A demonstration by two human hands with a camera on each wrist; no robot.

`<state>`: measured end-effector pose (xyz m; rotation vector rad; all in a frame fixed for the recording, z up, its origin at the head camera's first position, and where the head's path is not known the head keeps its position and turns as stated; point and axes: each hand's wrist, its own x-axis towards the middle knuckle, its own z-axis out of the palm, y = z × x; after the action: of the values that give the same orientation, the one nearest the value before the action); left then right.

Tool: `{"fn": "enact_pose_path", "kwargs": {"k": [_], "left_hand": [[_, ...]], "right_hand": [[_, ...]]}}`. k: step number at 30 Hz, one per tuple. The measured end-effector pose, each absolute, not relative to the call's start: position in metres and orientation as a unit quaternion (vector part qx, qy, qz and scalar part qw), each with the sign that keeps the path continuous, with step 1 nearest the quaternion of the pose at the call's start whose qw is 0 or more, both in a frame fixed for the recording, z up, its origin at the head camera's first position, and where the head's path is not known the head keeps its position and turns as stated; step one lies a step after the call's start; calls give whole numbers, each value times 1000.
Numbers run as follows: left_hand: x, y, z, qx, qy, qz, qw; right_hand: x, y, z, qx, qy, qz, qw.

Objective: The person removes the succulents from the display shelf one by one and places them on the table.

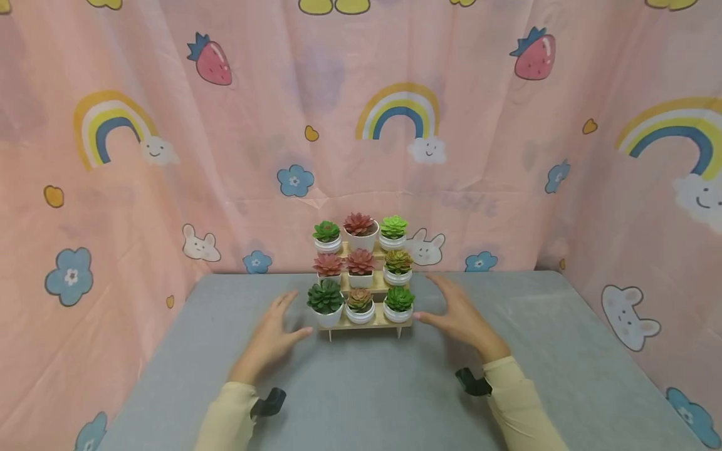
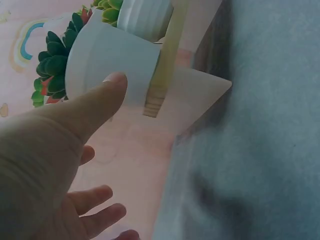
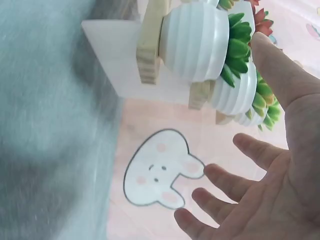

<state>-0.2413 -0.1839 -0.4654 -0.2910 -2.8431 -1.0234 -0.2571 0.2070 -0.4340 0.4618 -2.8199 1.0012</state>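
A three-tier wooden stand (image 1: 372,325) with white side panels holds several small potted succulents in white pots. My left hand (image 1: 271,335) is beside its left end, fingers spread and holding nothing. Nearest to that hand is the dark green succulent (image 1: 325,297) on the lowest tier; in the left wrist view the thumb overlaps its smooth white pot (image 2: 112,62). On the other side my right hand (image 1: 459,313) is spread too, its thumb tip close to the ribbed pot (image 3: 195,42) of a bright green succulent (image 1: 399,299). A reddish succulent (image 1: 358,223) leans in its pot on the top tier.
The stand is on a grey table (image 1: 361,388), towards its back edge. Behind hangs a pink curtain (image 1: 254,125) printed with rainbows, strawberries and rabbits. Dark wrist mounts (image 1: 268,403) show at both sleeves.
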Motion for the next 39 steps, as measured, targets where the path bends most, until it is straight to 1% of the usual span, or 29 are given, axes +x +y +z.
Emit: {"fn": "enact_pose_path", "kwargs": {"k": [4,9,11,16,22,29,39], "left_hand": [[-247,-178,-473,-116,-916,-383,31],[-253,-169,-483,-114,-892,-438,-8],[-255,-166,-487,-110,-884,-454,-16],[-258,-162,-493,-115,-867,-484,-15],[-259,-160,-498,-121,-855,-504,-18],[-259,-158,-503,-128,-844,-521,-6],[-254,-160,-512,-122,-832,-541,-23]], "right_hand": [[-262,202,-436,173,-913,366,44],[-266,197,-441,161,-907,388,28],[-267,196,-443,154,-905,397,20],[-270,193,-453,154,-897,414,4],[-271,191,-457,161,-886,435,1],[-272,188,-460,167,-880,444,11],[-269,187,-459,139,-878,457,27]]}}
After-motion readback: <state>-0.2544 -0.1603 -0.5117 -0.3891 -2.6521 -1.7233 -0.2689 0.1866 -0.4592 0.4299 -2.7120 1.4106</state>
